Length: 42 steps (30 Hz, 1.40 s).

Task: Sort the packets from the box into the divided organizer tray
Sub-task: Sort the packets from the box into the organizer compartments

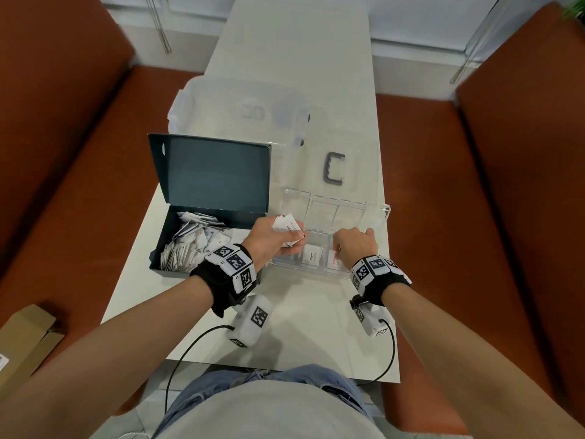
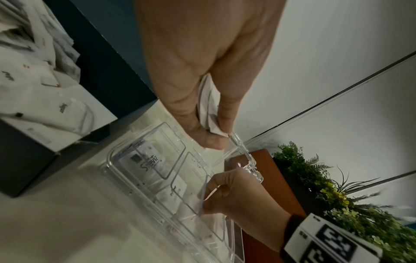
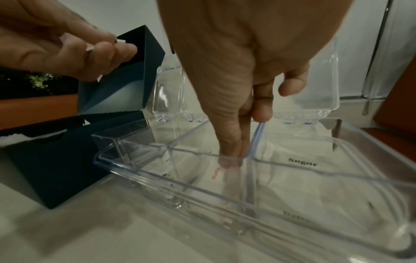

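Left hand (image 1: 273, 236) clutching white paper packets (image 1: 287, 225); right hand (image 1: 354, 245) apparently pressing one into clear plastic divided tray (image 1: 378, 208). Risk: loose bunch slipping, landing beneath fingers in wrong compartment.

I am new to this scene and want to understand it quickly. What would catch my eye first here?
First, the two hands over the clear tray in the middle of the table: the left hand holds a bunch of white packets, and the right hand reaches its fingers into a compartment. Next, to the left, the open dark box full of packets.
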Motion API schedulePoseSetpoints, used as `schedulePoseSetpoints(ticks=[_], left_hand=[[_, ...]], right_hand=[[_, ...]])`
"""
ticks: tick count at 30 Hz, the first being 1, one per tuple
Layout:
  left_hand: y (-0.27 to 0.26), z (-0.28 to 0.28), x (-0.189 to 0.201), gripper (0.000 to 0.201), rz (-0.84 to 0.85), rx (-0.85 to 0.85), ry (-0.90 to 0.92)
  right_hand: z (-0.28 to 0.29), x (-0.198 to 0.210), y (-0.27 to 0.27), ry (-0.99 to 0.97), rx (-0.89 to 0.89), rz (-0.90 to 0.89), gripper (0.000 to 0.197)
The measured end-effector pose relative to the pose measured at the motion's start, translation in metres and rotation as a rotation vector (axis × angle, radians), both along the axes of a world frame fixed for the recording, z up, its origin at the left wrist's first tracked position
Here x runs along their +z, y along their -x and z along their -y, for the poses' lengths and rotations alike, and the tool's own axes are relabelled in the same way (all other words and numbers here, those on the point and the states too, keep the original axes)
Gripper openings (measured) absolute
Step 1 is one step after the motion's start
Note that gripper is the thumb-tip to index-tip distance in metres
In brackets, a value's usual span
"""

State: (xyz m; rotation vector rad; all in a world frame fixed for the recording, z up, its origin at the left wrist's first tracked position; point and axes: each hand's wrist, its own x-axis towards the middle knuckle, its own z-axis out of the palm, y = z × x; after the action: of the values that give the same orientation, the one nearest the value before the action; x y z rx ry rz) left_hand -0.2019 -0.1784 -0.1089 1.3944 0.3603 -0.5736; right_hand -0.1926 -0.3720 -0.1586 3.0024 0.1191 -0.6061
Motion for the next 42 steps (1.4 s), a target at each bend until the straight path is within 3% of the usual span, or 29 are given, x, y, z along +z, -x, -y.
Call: schedulePoseSetpoints(ticks=[5,9,11,15,18,22,28,36,42], left_hand=[[-0.002,0.002,0.002,0.026,-0.068,-0.008,0.046],[-0.004,0.001,0.008,0.025,-0.182,-0.002,0.147],[-0.004,0.001,0.009,0.032,-0.183,-0.02,0.164],[-0.001,0.009,0.009,0.031,-0.12,-0.109,0.142],[0.003,0.014,0.01,0.025,-0.075,-0.203,0.149],[0.007,0.017,0.009,0.032,-0.017,-0.251,0.158],[0.007,0.012,0.007,0.048,0.03,-0.117,0.08],[0.002,0.005,0.002,0.014,0.116,-0.152,0.04],[0.005,0.001,0.003,0.027,0.144,-0.258,0.028]], right_hand=[[-0.002,0.007,0.001,0.007,0.026,-0.007,0.018],[0.0,0.023,0.004,-0.058,0.015,0.103,0.02],[0.0,0.037,0.005,-0.209,-0.037,0.172,0.024],[-0.005,0.062,0.005,-0.717,-0.153,0.176,0.018],[-0.013,0.07,0.005,-0.873,-0.156,0.106,0.028],[-0.011,0.07,0.004,-0.902,-0.201,0.106,0.015],[0.006,0.074,0.002,-0.969,-0.278,0.118,0.008],[0.0,0.072,0.001,-1.08,-0.352,-0.017,0.017],[-0.005,0.072,-0.002,-1.09,-0.325,-0.022,0.024]])
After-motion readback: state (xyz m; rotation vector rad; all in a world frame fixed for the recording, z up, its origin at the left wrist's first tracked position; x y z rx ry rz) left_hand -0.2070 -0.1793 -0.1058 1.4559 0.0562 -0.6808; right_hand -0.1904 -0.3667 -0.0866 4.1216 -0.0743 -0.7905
